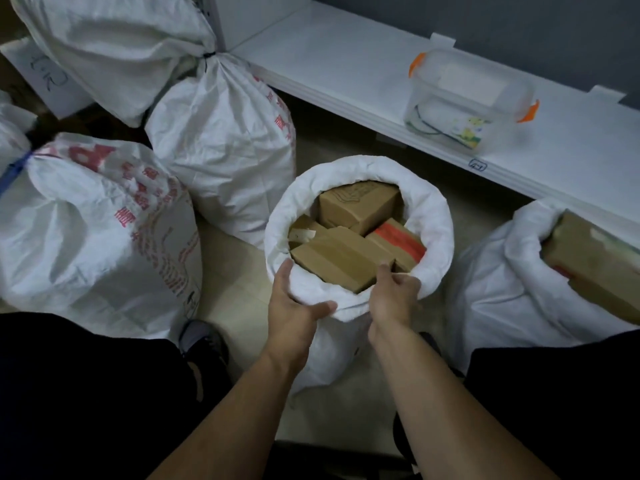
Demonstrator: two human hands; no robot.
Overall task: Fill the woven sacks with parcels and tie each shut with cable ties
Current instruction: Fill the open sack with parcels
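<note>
An open white woven sack (pixel 431 216) stands on the floor between my knees, its rim rolled down. Several brown cardboard parcels (pixel 346 254) fill it to the top, one with a red stripe (pixel 398 237). My left hand (pixel 294 303) grips the near rolled rim from the left, thumb underneath. My right hand (pixel 393 292) holds the near rim on the right, fingers curled over its edge next to a parcel.
Tied full sacks stand at the left (pixel 93 223), behind (pixel 225 140) and top left (pixel 114 46). Another open sack (pixel 512 271) with a brown parcel sits at the right. A clear plastic box (pixel 471 98) with orange clips rests on the white shelf (pixel 346 64).
</note>
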